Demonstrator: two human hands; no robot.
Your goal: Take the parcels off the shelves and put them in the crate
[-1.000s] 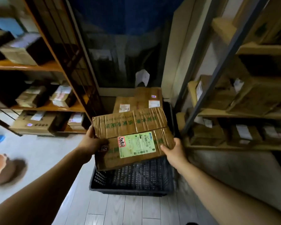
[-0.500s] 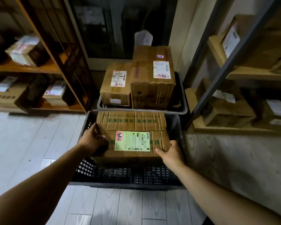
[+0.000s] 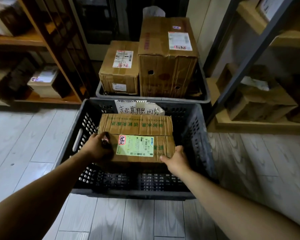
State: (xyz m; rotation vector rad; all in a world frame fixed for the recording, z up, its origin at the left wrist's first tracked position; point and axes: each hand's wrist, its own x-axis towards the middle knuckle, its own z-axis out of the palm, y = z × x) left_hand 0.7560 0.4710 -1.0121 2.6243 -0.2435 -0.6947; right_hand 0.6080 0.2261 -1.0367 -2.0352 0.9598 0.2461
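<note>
Parcel: a flat brown carton (image 3: 137, 126) with green print across its top. It lies level inside the crate, below the rim and nearer the far wall than the near one. Whether its base rests on the crate's bottom cannot be told.
Label: a pale green sheet (image 3: 134, 145) with barcodes on the near half of the parcel's top. A red-and-white sticker (image 3: 122, 140) sits at its upper left corner.
Left grip: the person's left hand (image 3: 98, 147), fingers curled round the parcel's left end and holding it. A small dark item shows at the thumb side, too blurred to name.
Right grip: the right hand (image 3: 176, 159) clasps the parcel's near right corner, with the thumb along the near edge. The fingers are out of sight round the side.
Crate: dark, with perforated walls (image 3: 200, 135), standing on the floor. Both forearms reach in over its near wall.
Note: white paper (image 3: 139, 109) with handwritten characters on the inside of the crate's far wall, just behind the parcel.
Rear crate: grey (image 3: 204, 96), just behind the crate, carrying two cartons side by side.
Small box: on the left (image 3: 119, 70), with a white label on top.
Tall box: on the right (image 3: 166, 58), against the small box and higher. It has a white label on top and round holes in its near face.
Left shelf: wooden (image 3: 33, 40), with blurred parcels on its boards.
Right shelf: pale boards (image 3: 249, 124) behind a dark metal post, holding brown parcels.
Floor: pale wood-grain planks (image 3: 24, 144).
</note>
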